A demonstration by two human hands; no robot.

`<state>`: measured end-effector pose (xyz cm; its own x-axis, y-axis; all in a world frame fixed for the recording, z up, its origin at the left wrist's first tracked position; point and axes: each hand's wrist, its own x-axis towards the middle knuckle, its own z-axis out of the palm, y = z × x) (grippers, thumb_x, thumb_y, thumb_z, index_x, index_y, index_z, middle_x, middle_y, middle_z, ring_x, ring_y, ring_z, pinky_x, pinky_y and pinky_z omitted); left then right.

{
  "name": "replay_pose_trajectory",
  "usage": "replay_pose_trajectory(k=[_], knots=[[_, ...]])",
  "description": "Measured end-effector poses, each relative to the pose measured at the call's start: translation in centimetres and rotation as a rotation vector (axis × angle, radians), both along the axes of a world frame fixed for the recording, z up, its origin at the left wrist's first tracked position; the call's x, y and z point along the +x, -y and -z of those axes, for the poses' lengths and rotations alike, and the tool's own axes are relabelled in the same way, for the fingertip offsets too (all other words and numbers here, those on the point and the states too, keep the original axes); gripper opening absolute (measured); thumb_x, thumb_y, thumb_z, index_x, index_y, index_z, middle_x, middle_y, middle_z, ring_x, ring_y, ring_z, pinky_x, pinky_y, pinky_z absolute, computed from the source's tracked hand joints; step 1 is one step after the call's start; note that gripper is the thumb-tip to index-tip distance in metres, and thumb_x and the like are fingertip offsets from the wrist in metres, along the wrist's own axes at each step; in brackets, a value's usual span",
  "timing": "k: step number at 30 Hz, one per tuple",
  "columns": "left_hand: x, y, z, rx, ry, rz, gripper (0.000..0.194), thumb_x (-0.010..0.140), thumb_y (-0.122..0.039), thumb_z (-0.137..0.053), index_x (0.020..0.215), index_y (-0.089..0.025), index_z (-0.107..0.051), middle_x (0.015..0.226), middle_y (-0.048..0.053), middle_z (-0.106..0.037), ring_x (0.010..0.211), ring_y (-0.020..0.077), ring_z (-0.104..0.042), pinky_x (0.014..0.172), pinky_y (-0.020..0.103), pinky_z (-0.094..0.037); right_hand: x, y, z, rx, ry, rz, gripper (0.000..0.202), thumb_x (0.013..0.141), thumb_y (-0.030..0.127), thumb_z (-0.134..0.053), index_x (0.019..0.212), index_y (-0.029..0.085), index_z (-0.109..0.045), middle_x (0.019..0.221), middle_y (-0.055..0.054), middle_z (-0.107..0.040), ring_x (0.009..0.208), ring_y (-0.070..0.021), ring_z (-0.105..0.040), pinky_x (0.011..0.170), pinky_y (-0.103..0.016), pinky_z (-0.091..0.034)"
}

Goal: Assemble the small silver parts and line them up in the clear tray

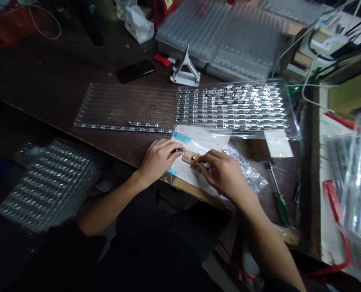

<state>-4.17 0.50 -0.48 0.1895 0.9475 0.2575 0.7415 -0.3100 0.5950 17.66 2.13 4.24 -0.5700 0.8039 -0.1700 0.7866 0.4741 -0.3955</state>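
My left hand [159,157] is closed, with a small dark-and-silver connector [179,150] pinched between thumb and fingertips. Just right of it lies a small tan block [186,156] with a dark round spot. My right hand [224,172] bends over the block's right end, fingers pinched together; what they hold is too small to make out. Under both hands is a white sheet [184,175] taped with blue strips. A clear bag of tiny shiny metal parts [249,172] lies beside my right hand.
Behind my hands, a clear tray [128,103] has connectors along its front rows; a fuller tray [232,106] adjoins it. A green-handled screwdriver [280,207] lies right. Further back are a phone [135,71], a white stand [185,73] and stacked trays [192,30]. More filled trays [49,182] stand lower left.
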Motion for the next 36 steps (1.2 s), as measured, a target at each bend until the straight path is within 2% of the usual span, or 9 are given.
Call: replay_pose_trajectory(k=[3,7,11,14,18,22,30,33,36], knots=[[0.9,0.0,-0.5,0.049,0.065,0.020,0.010,0.094,-0.028,-0.064,0.098,-0.023,-0.071,0.103,0.003,-0.076,0.098,0.0211,-0.068,0.089,0.036,-0.049,0.6,0.0,-0.5,-0.027,0.087,0.005,0.024,0.096,0.038,-0.056,0.101,0.021,-0.073,0.097,-0.009,-0.072,0.085,-0.0239,-0.067,0.068,-0.031,-0.045],[2.6,-0.3,-1.0,0.076,0.147,0.061,0.008,0.092,-0.025,-0.066,0.097,-0.021,-0.071,0.099,0.004,-0.076,0.096,0.0206,-0.068,0.088,0.035,-0.050,0.8,0.2,-0.8,-0.031,0.165,-0.033,0.022,0.096,0.030,-0.052,0.101,0.019,-0.071,0.098,-0.009,-0.072,0.086,-0.0230,-0.067,0.066,-0.029,-0.042],[3.9,-0.7,-1.0,0.042,0.190,0.128,0.007,0.092,-0.027,-0.067,0.094,-0.022,-0.071,0.093,0.004,-0.076,0.091,0.0207,-0.069,0.084,0.035,-0.052,1.4,0.2,-0.9,-0.017,0.118,-0.025,0.022,0.096,0.026,-0.049,0.093,0.019,-0.070,0.096,-0.011,-0.072,0.086,-0.0245,-0.067,0.068,-0.030,-0.044],[4.3,-0.8,-0.7,0.032,0.176,0.145,0.007,0.091,-0.028,-0.068,0.090,-0.022,-0.072,0.090,0.003,-0.076,0.089,0.0209,-0.068,0.083,0.036,-0.051,2.3,0.2,-0.8,-0.013,0.009,0.028,0.014,0.092,0.023,-0.053,0.089,0.020,-0.066,0.090,-0.009,-0.072,0.078,-0.0227,-0.065,0.065,-0.031,-0.043],[4.3,-0.7,-0.3,0.010,0.140,0.151,0.007,0.089,-0.028,-0.071,0.086,-0.022,-0.071,0.088,0.003,-0.075,0.087,0.0214,-0.067,0.083,0.037,-0.049,3.3,0.1,-0.6,-0.046,-0.147,0.115,0.008,0.087,0.017,-0.056,0.089,0.020,-0.063,0.081,-0.004,-0.070,0.068,-0.0182,-0.063,0.062,-0.028,-0.041],[4.3,-0.8,-0.1,0.028,0.120,0.156,0.006,0.087,-0.025,-0.072,0.085,-0.020,-0.071,0.087,0.003,-0.075,0.087,0.0215,-0.066,0.083,0.035,-0.047,3.3,-0.2,-0.2,0.006,-0.278,0.116,0.018,0.090,0.016,-0.052,0.099,0.019,-0.067,0.095,-0.007,-0.073,0.080,-0.0196,-0.067,0.072,-0.030,-0.046],[4.1,-0.7,0.0,0.029,0.134,0.165,0.003,0.089,-0.022,-0.070,0.089,-0.020,-0.071,0.088,0.003,-0.075,0.088,0.0206,-0.066,0.083,0.034,-0.049,3.3,-1.1,1.1,0.105,-0.257,0.249,0.014,0.090,0.020,-0.058,0.091,0.018,-0.072,0.088,-0.007,-0.075,0.076,-0.0213,-0.069,0.070,-0.031,-0.048],[3.5,-0.5,-0.4,0.136,0.254,0.113,0.006,0.092,-0.020,-0.065,0.093,-0.019,-0.071,0.093,0.004,-0.075,0.092,0.0195,-0.067,0.085,0.033,-0.051,2.5,-1.4,1.5,0.109,-0.295,0.224,0.018,0.089,0.015,-0.056,0.092,0.017,-0.074,0.093,-0.008,-0.075,0.082,-0.0221,-0.070,0.076,-0.032,-0.050],[2.2,-0.3,-0.9,0.216,0.250,0.012,0.007,0.092,-0.021,-0.066,0.097,-0.020,-0.070,0.096,0.004,-0.076,0.095,0.0189,-0.068,0.089,0.032,-0.052,1.1,-1.1,1.8,0.032,-0.369,0.101,0.024,0.089,0.010,-0.052,0.097,0.017,-0.073,0.097,-0.008,-0.075,0.086,-0.0209,-0.070,0.080,-0.031,-0.052]])
